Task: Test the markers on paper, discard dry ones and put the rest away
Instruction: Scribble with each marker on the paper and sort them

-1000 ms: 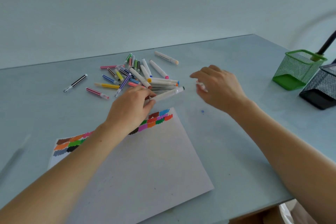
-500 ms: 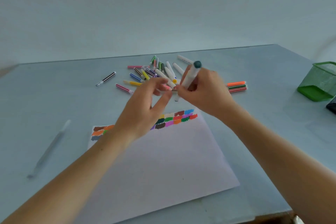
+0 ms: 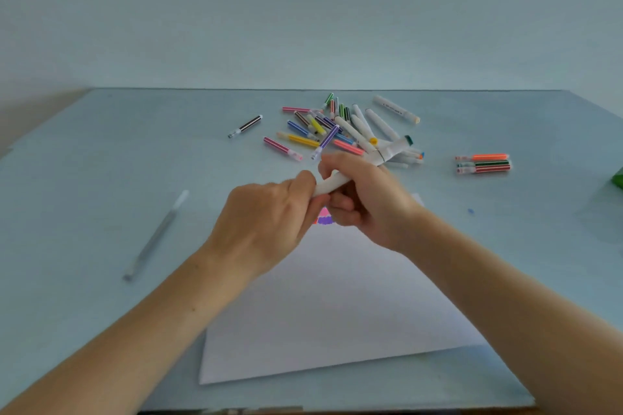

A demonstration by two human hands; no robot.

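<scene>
A thick white marker with a dark green end is held above the white paper. My right hand grips its barrel. My left hand pinches its near end, the cap end, between thumb and fingers. A few colour swatches on the paper peek out between my hands; the others are hidden. Behind my hands lies a pile of several thin coloured and thick white markers.
Three markers lie side by side at the right. A black striped marker lies alone at the left of the pile. A grey pen lies at the far left. A green mesh holder's corner shows at the right edge.
The marker came down from upright to a low slant over the paper. My left hand closed onto its near end. The camera view swung left, taking the mesh holders out of sight.
</scene>
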